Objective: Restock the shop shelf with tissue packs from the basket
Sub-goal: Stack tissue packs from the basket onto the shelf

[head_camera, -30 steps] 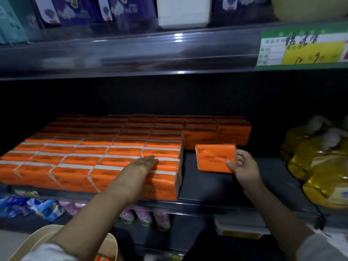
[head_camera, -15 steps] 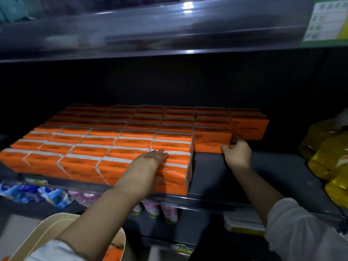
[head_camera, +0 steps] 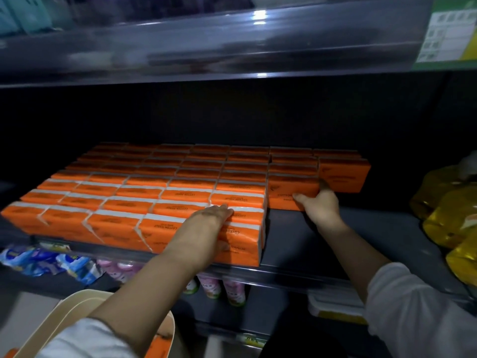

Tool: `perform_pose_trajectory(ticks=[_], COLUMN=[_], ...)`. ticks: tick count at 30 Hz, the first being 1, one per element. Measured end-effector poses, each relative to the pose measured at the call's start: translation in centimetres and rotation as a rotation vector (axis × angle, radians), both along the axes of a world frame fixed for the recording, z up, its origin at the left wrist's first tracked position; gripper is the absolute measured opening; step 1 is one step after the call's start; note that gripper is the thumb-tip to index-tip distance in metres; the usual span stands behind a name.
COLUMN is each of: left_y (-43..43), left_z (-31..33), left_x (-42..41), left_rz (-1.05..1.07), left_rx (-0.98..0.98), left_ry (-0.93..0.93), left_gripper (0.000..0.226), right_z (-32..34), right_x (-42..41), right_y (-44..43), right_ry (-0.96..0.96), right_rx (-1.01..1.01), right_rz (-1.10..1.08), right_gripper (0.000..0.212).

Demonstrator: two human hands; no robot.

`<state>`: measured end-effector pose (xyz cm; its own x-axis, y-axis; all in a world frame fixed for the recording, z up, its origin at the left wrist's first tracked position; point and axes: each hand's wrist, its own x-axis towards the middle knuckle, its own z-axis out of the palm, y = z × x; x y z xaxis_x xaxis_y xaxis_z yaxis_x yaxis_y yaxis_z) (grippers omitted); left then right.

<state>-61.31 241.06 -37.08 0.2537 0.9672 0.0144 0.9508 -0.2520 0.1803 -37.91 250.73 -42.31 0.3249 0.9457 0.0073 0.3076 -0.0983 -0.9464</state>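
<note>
Below the left forearm, at the bottom left, the cream plastic basket (head_camera: 64, 313) has a few orange packs showing inside. Left of the left hand, the block of orange plastic-wrapped tissue packs (head_camera: 116, 202) fills the dark grey shelf board (head_camera: 361, 236) in tight rows. Blue-and-white packets (head_camera: 51, 262) lie on the shelf under it.

The left hand (head_camera: 206, 223) lies flat on the front right pack of the block, fingers straight and gripping nothing. It's in the same spot as 1 s ago and 0.5 s ago. Pink bottles (head_camera: 232, 290) stand below its wrist.

Between the hands is a bare strip of shelf board.

The right hand (head_camera: 320, 205) grasps a single orange tissue pack (head_camera: 286, 192), with the thumb across the lower front face and fingers curled round its right end. The pack stands on the shelf, touching the block on its left and the stacked packs behind it. Another orange pack (head_camera: 343, 174) sits just behind the right-hand fingers.

1 s ago this pack was held out in front of the row, clear of the other packs. By 0.5 s ago it was pushed in against them. It sits flush now, with the hand on it as before.

Below the right forearm, a white-and-yellow container (head_camera: 333, 308) sits under the shelf edge. Right of the right hand, yellow plastic bags (head_camera: 449, 215) are piled on the same shelf, well apart from the packs. Above them, a green price label (head_camera: 449, 34) is on the upper shelf rail, more of it in view than 0.5 s ago.
</note>
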Motion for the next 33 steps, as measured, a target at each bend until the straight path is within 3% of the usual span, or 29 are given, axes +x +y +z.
perform_pose_trajectory(ticks=[7,10,13,18,24,28,33], left_y=[-1.6,-3.1,-5.3,-10.8,-18.7,-23.2,-25.6], left_z=[0.2,0.6,1.1,1.2,0.1,-1.8,-4.7], left_x=[-1.0,-2.6,-4.9,-11.2,-20.6,-25.7,-29.2], left_rz=[-0.121,-0.173,-0.188,-0.086,0.15,0.301,0.409], left_rx=[0.147,0.304,0.377,0.367,0.205,0.14,0.073], left_ry=[0.131,0.213,0.184,0.239,0.299,0.281,0.233], left_gripper=[0.084,0.087,0.068,0.05,0.051,0.04,0.046], right_z=[2.4,4.4,6.0,6.7,4.5,1.7,-1.5], right_x=[0.6,-0.6,-3.4,-10.0,-18.5,-23.2,-27.7], right_y=[-3.1,-6.5,-10.1,-14.1,-17.5,-19.4,-20.2], right_ry=[-0.129,-0.219,-0.256,-0.391,-0.639,-0.763,-0.89], right_rx=[0.038,0.213,0.38,0.362,0.336,0.296,0.202], right_rz=[-0.139,-0.108,0.041,0.408,0.785,0.957,1.099], right_gripper=[0.066,0.054,0.05,0.052,0.052,0.052,0.053])
